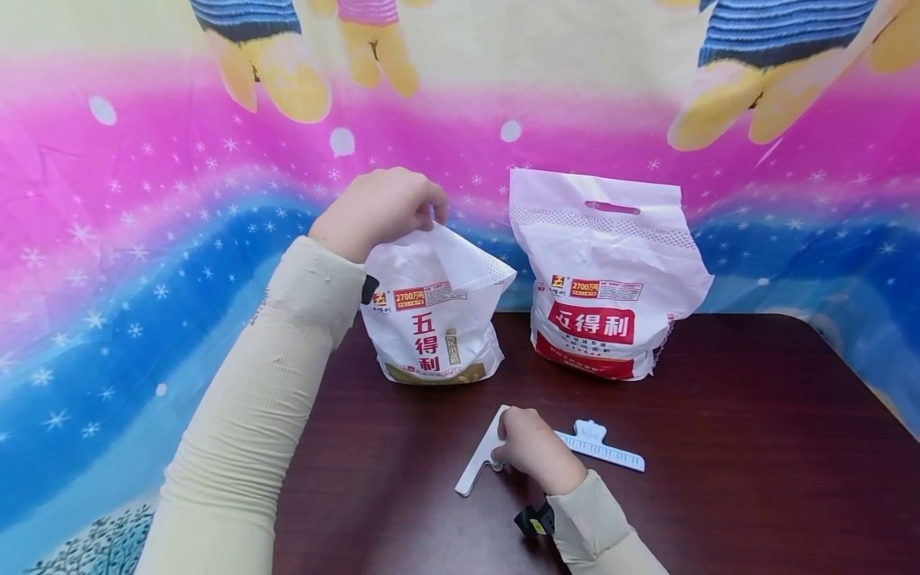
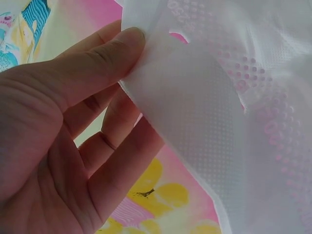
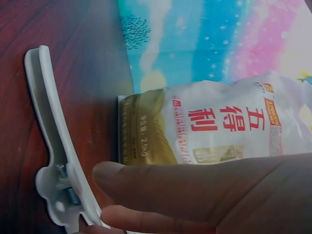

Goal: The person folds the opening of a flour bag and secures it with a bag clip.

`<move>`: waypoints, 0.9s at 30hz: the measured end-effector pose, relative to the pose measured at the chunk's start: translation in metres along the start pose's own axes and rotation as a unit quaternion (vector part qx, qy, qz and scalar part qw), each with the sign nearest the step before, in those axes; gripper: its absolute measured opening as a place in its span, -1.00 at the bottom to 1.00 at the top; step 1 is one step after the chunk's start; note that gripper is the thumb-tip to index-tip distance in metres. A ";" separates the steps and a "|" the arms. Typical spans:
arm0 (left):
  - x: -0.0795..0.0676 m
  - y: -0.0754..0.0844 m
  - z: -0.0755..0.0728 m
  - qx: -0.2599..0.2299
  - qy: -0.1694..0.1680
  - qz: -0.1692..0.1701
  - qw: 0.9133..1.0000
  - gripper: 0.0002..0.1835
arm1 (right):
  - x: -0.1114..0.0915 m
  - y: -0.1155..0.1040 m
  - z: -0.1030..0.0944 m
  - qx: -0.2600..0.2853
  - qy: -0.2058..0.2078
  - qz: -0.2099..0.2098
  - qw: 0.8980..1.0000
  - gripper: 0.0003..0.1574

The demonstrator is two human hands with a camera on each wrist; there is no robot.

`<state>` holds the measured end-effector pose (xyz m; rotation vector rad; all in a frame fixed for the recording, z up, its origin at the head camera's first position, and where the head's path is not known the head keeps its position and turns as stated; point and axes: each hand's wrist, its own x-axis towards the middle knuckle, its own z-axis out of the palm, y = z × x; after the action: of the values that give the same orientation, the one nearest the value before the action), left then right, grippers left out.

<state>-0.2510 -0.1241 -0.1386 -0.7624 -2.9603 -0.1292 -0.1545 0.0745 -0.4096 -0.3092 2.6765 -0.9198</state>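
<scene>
With my left hand [image 1: 388,209] I'm pinching the gold-bottomed bag [image 1: 434,323] by its top edge; my right hand [image 1: 539,451] is touching the white clip [image 1: 474,463] on the desk [image 1: 755,447], whether gripping I can't tell. Squeezing mid-clip should suit.

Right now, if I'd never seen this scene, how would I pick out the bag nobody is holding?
Start at the dark table and look to its far side, in front of the colourful cloth. The white bag stands there towards the right. Its red label with white lettering sets it apart from the gold-bottomed bag with red letters, gripped by the left hand.
</scene>
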 end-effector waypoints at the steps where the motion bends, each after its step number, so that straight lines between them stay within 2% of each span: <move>1: 0.000 0.000 0.000 0.000 0.000 0.000 1.000 -0.74 | 0.001 0.000 0.001 -0.003 0.002 0.002 1.000 -0.78; 12: 0.000 -0.001 0.000 -0.001 0.000 0.000 1.000 -0.74 | 0.010 0.004 0.011 -0.025 0.028 0.019 0.999 -0.84; 18: 0.001 -0.004 0.001 0.004 0.002 0.003 1.000 -0.73 | 0.012 0.005 0.013 -0.018 0.026 0.033 0.999 -0.86; 27: 0.003 -0.006 0.004 -0.003 0.005 0.005 1.000 -0.74 | 0.015 0.006 0.015 -0.001 0.029 0.046 0.999 -0.78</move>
<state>-0.2564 -0.1279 -0.1422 -0.7741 -2.9474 -0.1417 -0.1638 0.0668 -0.4275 -0.1612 2.7190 -0.9117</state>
